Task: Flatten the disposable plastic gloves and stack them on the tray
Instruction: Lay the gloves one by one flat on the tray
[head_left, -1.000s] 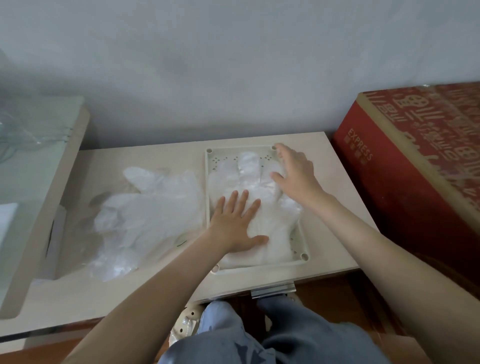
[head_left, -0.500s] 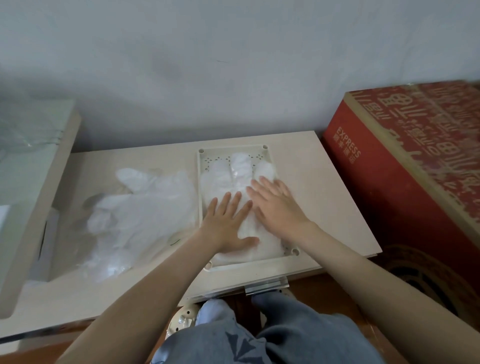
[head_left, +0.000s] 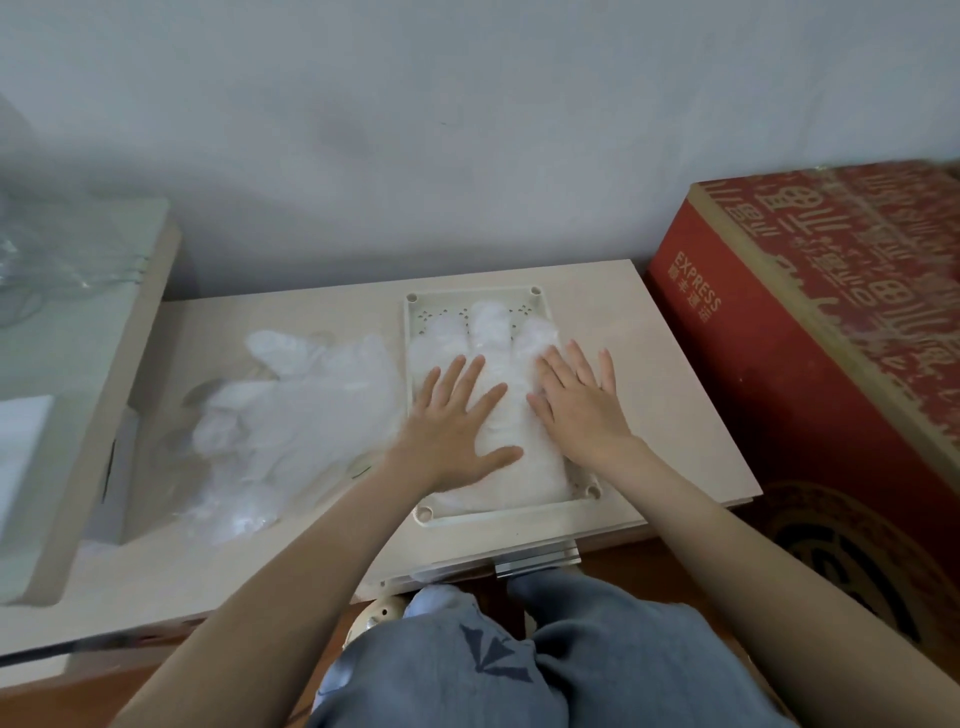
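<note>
The left hand (head_left: 452, 431) stayed flat, fingers spread, on the glove stack (head_left: 491, 325) in the tray (head_left: 498, 514); the right hand (head_left: 576, 405), also spread, had slid back from the far corner, smoothing it. Unflattened gloves (head_left: 291, 415) waited just left.

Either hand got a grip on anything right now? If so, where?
No grip: left hand and right hand lie flat, fingers straight, pressing the gloves on the tray.

Thin, crinkled translucent plastic gloves (head_left: 488, 364) lie on a matt plastic tray (head_left: 498, 512), pale wood-grain table (head_left: 670, 415).
</note>
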